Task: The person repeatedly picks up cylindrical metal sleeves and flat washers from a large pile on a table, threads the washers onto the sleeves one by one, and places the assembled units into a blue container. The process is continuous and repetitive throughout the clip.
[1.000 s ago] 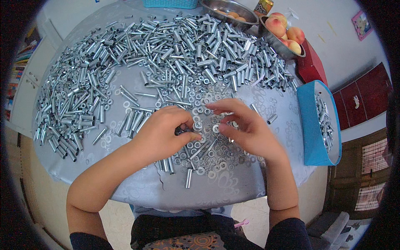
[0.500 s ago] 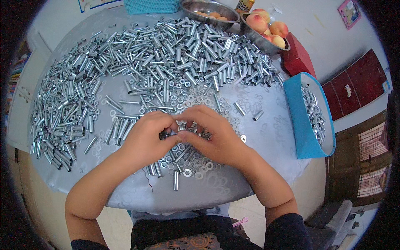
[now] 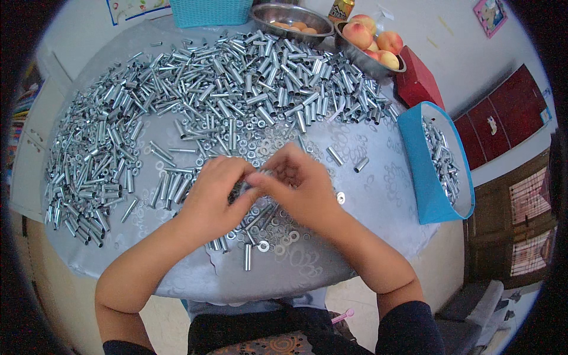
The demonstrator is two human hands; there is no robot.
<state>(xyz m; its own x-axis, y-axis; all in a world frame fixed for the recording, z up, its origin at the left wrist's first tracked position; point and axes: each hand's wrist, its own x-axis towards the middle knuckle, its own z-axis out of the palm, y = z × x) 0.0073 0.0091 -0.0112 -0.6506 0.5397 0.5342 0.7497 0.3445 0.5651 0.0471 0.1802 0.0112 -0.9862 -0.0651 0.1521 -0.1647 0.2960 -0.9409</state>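
Observation:
My two hands meet over the near middle of the table. My left hand (image 3: 216, 192) is closed, its thumb and fingers around a small metal piece mostly hidden from view. Against its fingertips, my right hand (image 3: 305, 189) is curled with thumb and fingers pinched together; its fingers are blurred, and what they hold is too small to name. Below them lie loose flat washers (image 3: 263, 246) and an upright-pointing metal sleeve (image 3: 248, 257). Several bolts with sleeves (image 3: 171, 188) lie side by side left of my left hand.
A wide heap of metal sleeves and bolts (image 3: 236, 77) arcs over the far and left table. A blue bin (image 3: 421, 171) with metal parts stands at right. Behind are a bowl of peaches (image 3: 370, 61), a bowl of eggs (image 3: 284, 13), a red box (image 3: 419, 80) and a turquoise basket (image 3: 207, 13).
My right hand's fingers have lifted and curled, blurring with motion. My left hand keeps its closed grip nearly in place. The whole view has shifted slightly.

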